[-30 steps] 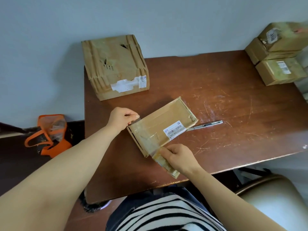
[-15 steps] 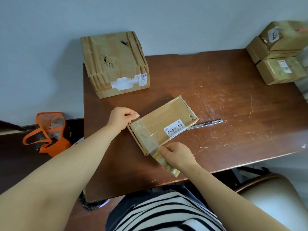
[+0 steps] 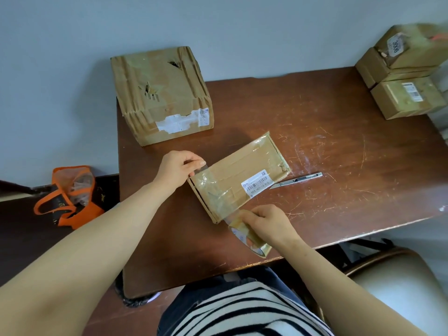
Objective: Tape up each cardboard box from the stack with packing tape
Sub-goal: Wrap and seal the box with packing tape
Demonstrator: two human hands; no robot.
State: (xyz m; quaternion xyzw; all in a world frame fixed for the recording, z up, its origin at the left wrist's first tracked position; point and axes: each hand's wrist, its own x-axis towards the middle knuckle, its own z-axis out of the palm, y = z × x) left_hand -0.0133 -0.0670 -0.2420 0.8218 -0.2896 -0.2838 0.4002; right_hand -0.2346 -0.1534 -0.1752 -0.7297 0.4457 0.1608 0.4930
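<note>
Two grips work on one flat cardboard box lying in the middle of the table. The left grip pinches the clear tape's loose end at the box's far-left corner. The right grip is clenched round the tape roll at its near edge. A utility knife lies just beside the box.

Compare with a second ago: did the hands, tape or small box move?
Nothing visibly moved. The left hand still pinches the tape at a corner of the small box; the right hand still grips the tape roll by its near edge. The knife lies untouched.
</note>
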